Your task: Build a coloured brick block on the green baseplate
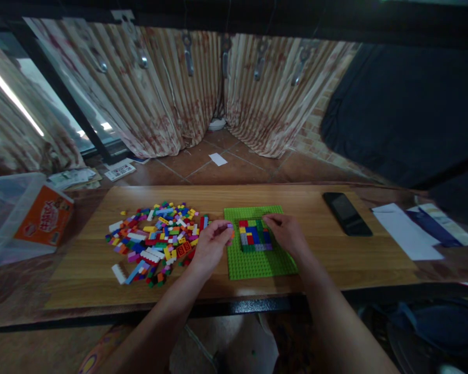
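On the wooden table lies a green studded baseplate (257, 267), carrying a low block of toy bricks (253, 236) in red, yellow, blue, white, green and grey. My left hand (213, 243) is closed at the plate's left edge, with small purple and orange toy bricks (230, 227) showing at its fingertips. At the far right corner of the built block, my right hand (286, 232) pinches with thumb and forefinger. Whatever is between those fingers, if anything, is too small to make out. A pile of loose bricks (152, 241) in many colours spreads left of my left hand.
A black phone (347, 214) lies toward the table's right end. Papers (407, 231) are beyond that end. A clear plastic bin (8, 208) with an orange label stands at the far left. Curtains (171, 93) hang behind the table (304, 200).
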The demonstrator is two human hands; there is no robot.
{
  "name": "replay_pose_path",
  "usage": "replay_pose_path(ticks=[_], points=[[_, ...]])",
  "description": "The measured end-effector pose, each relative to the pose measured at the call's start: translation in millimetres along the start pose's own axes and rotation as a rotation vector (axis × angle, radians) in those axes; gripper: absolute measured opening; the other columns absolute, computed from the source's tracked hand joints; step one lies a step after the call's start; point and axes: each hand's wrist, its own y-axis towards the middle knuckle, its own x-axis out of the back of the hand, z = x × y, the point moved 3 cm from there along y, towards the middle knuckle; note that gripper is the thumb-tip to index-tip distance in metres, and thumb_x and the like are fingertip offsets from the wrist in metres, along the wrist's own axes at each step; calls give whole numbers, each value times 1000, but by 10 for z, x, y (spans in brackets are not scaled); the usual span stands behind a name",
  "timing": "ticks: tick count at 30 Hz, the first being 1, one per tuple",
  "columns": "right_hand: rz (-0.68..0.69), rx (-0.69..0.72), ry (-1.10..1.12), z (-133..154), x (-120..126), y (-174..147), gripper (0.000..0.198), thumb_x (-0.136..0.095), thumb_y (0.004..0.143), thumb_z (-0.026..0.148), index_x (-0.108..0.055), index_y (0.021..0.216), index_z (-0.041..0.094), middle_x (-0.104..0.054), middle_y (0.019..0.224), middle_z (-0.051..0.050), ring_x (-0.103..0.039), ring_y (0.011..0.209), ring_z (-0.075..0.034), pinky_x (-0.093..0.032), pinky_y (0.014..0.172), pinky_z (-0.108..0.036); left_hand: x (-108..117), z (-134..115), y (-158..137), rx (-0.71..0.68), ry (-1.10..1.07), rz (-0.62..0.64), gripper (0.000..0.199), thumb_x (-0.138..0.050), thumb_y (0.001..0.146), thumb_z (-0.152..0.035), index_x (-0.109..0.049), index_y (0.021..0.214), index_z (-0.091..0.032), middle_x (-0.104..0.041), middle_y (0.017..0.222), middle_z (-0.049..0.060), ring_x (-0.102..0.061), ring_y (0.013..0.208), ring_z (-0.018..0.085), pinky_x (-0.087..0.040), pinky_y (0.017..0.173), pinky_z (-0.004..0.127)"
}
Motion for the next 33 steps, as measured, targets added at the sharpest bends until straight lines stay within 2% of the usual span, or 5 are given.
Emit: replay_pose_path(ticks=[17,20,26,30,33], points=[[24,55,-44,2,-29,-6,25,-53,85,36,-75,84,22,-75,90,-4,-67,85,-21,-48,79,-33,-29,31,-28,-3,15,45,20,-72,67,-25,-68,84,-15,-64,79,2,-57,69,11,-47,61,22],[44,64,-50,6,-30,5,26,-53,86,35,-75,81,22,-75,88,-4,-67,84,-21,-48,78,-32,-42,13,-62,70,-93,71,21,-75,66,-25,-69,84,-15,-65,80,2,-57,68,10,-46,61,21],[29,68,-10,-2,-8,4,27,-53,85,37,-75,83,22,-75,85,-4,-67,81,-21,-49,76,-33,-30,20,-111,342,-392,170,19,-71,73,-19,-68,91,-15,-65,76,2,-61,65,9,-49,62,22],[-84,54,0,41,74,0,31,-52,84,39,-75,86,19,-74,85,-7,-66,80,-23,-49,73,-34,-26,60,-92,412,-423,207,11,-66,78,-18,-68,88,-14,-65,78,4,-61,66,10,-49,59,20],[-123,112,142,161,98,-49,30,-55,84,40,-75,91,18,-73,87,-8,-65,80,-21,-50,73,-34,-29,83,-75,416,-396,248,10,-66,80,-20,-69,85,-12,-65,79,6,-60,67,10,-48,58,19]])
